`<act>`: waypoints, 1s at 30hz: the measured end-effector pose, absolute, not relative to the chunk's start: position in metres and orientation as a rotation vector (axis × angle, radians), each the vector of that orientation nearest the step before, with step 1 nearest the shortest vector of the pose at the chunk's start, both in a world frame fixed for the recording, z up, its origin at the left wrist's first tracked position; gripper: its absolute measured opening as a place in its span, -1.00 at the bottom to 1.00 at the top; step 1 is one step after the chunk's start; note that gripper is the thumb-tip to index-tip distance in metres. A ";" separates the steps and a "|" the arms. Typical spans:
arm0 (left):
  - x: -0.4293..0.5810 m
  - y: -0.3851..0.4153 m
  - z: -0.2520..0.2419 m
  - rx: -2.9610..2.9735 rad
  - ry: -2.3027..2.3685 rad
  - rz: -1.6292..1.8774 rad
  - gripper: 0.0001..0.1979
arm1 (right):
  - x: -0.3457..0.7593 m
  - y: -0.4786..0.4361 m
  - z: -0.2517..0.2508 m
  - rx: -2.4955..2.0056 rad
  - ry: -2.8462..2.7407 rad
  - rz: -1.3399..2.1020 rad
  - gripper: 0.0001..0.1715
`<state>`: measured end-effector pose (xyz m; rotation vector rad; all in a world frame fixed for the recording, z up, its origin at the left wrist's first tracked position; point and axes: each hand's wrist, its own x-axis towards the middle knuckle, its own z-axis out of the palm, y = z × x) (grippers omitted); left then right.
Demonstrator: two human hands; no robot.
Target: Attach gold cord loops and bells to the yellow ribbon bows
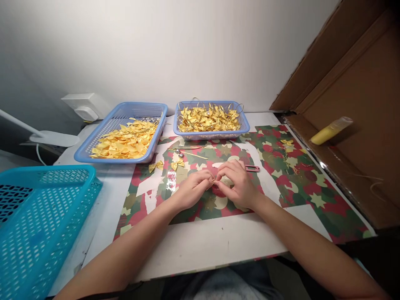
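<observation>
My left hand (195,189) and my right hand (236,183) meet over the middle of the table, fingertips close together. Between them they pinch a small gold-yellow strip (213,182), mostly hidden by the fingers. Left of the hands lie two yellow ribbon bows, one bow (156,166) farther out and another bow (177,165) nearer. Just beyond are small silver bells (181,156) and several thin gold strips (195,154). A pink slotted handle (252,168) sticks out from behind my right hand, its other end hidden.
A blue basket (81,155) of yellow ribbon pieces stands back left; another blue basket (212,135) holds bows with gold ties. At near left is a turquoise basket (62,208). A yellow-filled tube (331,131) leans by the cardboard (359,83) at right. Camouflage-patterned sheet (315,200) covers the tabletop.
</observation>
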<state>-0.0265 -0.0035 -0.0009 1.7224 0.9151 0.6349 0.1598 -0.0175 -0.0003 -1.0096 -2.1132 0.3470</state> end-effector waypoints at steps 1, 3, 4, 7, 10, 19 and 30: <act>-0.026 -0.003 -0.001 1.729 0.919 0.632 -0.75 | 0.160 -0.018 0.000 -1.021 -2.109 0.390 -0.87; -0.026 -0.003 0.000 1.742 0.925 0.628 -0.75 | 0.160 -0.018 0.001 -1.043 -2.100 0.490 -0.87; -0.026 -0.004 0.000 1.749 0.927 0.626 -0.75 | 0.159 -0.018 0.001 -1.049 -2.096 0.541 -0.87; -0.026 -0.004 0.002 1.771 0.923 0.614 -0.76 | 0.160 -0.017 0.002 -1.065 -2.086 0.663 -0.87; -0.027 -0.003 0.002 1.797 0.899 0.597 -0.76 | 0.160 -0.017 0.002 -1.094 -2.084 0.738 -0.87; -0.030 -0.002 0.001 1.888 0.795 0.549 -0.77 | 0.160 -0.016 0.000 -1.122 -2.077 0.907 -0.86; -0.030 -0.003 0.001 1.984 0.697 0.567 -0.72 | 0.160 -0.014 0.001 -1.125 -1.978 1.009 -0.83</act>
